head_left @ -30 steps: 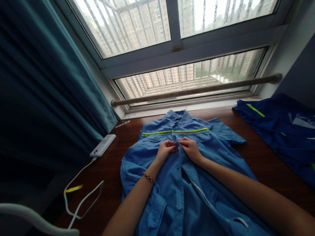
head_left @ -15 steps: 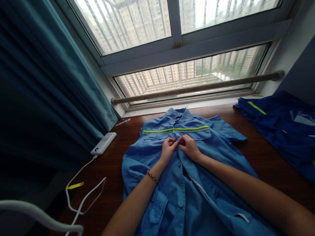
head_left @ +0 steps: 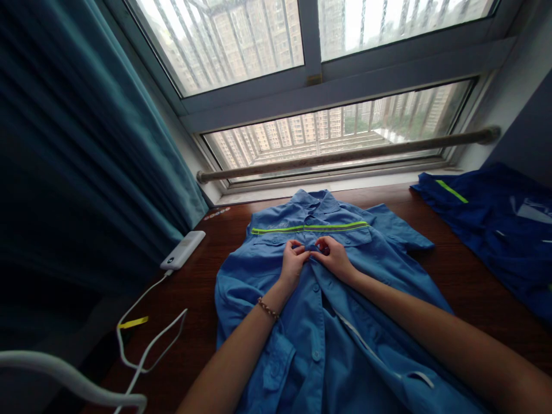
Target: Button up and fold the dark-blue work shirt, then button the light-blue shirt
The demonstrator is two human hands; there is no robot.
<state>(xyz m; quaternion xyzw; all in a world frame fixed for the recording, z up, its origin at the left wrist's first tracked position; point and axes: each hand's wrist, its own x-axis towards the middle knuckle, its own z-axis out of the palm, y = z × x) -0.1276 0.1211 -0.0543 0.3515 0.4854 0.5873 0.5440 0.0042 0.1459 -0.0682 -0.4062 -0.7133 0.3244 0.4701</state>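
Note:
A blue short-sleeved work shirt [head_left: 267,270] lies face up, collar toward the window, a yellow-green reflective stripe across its chest. Just below that stripe, my left hand [head_left: 295,261] pinches the front placket. My right hand [head_left: 334,257] pinches the other front edge right beside it, fingertips nearly touching the left ones. Whatever button sits between the fingers is hidden. Lower down, the front hangs apart, with buttons [head_left: 316,356] showing on one edge. A beaded bracelet [head_left: 268,309] circles my left wrist.
On the left of the brown wooden surface [head_left: 194,305] lie a white power bank [head_left: 183,250], its white cable [head_left: 142,299] and a yellow tag [head_left: 133,322]. A darker blue garment [head_left: 487,213] lies at right. Behind are a metal rail [head_left: 345,156] and window; a curtain [head_left: 142,144] hangs left.
Both hands stay at the same spot on the placket. Their fingers have shifted slightly, the right thumb and fingers now a little more curled. The view has moved marginally.

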